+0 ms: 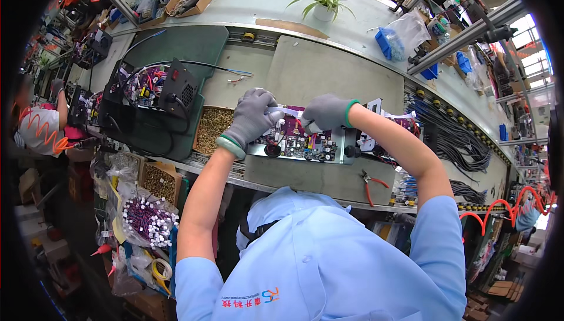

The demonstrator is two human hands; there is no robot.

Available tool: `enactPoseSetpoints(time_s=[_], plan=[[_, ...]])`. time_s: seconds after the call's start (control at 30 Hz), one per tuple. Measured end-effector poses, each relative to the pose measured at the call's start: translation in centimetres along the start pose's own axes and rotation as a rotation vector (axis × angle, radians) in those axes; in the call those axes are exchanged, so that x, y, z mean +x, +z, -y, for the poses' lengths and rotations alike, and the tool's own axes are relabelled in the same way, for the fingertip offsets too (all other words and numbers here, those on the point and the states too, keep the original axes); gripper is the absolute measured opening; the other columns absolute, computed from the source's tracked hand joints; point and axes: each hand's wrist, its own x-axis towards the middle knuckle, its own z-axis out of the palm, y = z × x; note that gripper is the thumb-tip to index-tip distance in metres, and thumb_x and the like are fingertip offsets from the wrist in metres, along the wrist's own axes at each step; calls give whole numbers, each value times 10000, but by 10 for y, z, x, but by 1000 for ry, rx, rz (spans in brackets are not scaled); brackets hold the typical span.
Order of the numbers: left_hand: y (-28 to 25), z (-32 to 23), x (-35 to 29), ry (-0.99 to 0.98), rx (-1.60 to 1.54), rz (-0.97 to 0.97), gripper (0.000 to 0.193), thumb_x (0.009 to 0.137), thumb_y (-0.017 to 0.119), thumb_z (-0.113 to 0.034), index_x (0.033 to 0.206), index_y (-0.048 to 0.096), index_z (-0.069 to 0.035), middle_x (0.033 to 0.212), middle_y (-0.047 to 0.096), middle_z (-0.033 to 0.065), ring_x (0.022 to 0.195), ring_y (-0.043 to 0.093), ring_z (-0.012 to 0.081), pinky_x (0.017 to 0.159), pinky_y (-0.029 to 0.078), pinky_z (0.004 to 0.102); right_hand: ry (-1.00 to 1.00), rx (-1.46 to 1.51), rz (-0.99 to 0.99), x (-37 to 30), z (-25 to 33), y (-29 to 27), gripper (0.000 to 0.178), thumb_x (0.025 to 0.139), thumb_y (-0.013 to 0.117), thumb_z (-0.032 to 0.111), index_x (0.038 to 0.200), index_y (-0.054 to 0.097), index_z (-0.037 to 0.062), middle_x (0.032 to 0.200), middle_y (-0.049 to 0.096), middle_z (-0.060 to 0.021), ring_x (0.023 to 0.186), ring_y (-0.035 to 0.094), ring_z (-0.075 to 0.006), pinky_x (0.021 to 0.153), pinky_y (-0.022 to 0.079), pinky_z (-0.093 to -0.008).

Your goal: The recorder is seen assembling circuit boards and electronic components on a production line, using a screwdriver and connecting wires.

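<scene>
Both my hands wear grey gloves with green cuffs and work over a purple circuit board (pixel 299 141) in a flat metal tray on the bench. My left hand (pixel 254 112) is closed at the board's far left part, its fingers pinching a white flat cable (pixel 288 111). The cable stretches toward my right hand (pixel 326 113), whose curled fingers press down at the board's far edge. What lies inside those right fingers is hidden. Red and yellow wires and several small parts stand on the board. A box of small brass-coloured parts (pixel 214 128) adjoins my left wrist.
A black-cased unit with exposed electronics (pixel 147 89) stands at the left on a dark green board. Red-handled pliers (pixel 374 187) lie near the front edge. Bundled black cables (pixel 458 139) sit at the right. Bagged purple wires with white connectors (pixel 150 221) are lower left. Another person is at far left.
</scene>
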Motion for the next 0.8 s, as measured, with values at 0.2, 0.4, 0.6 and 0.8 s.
enactPoseSetpoints(time_s=[0.2, 0.4, 0.6, 0.8], plan=[[4, -1, -2, -140, -210, -82, 190, 802, 726, -234, 864, 661, -67, 949, 657, 93, 981, 602, 286, 872, 478, 391, -101, -214, 19, 11, 10, 4, 184, 796, 683, 278, 946, 755, 197, 890, 712, -112, 836, 669, -332, 732, 517, -425], [4, -1, -3, -109, -247, -142, 165, 794, 735, -199, 838, 659, -59, 902, 654, 90, 911, 607, 285, 811, 487, 399, -144, -369, 29, 16, 18, 5, 185, 787, 688, 280, 922, 746, 166, 903, 713, -107, 851, 676, -330, 732, 526, -434], [2, -4, -3, -157, -237, -83, 189, 823, 719, -196, 823, 621, -35, 1003, 660, 83, 985, 605, 261, 859, 490, 371, -124, -338, 8, 19, 16, 7, 166, 778, 687, 264, 893, 737, 155, 897, 711, -112, 857, 677, -332, 731, 525, -444], [2, -2, -4, -157, -240, -89, 198, 806, 735, -214, 837, 639, -44, 1018, 665, 83, 1004, 609, 269, 874, 491, 371, -144, -359, 72, 21, 20, -1, 175, 766, 700, 272, 891, 738, 155, 886, 711, -118, 853, 676, -332, 736, 524, -448]])
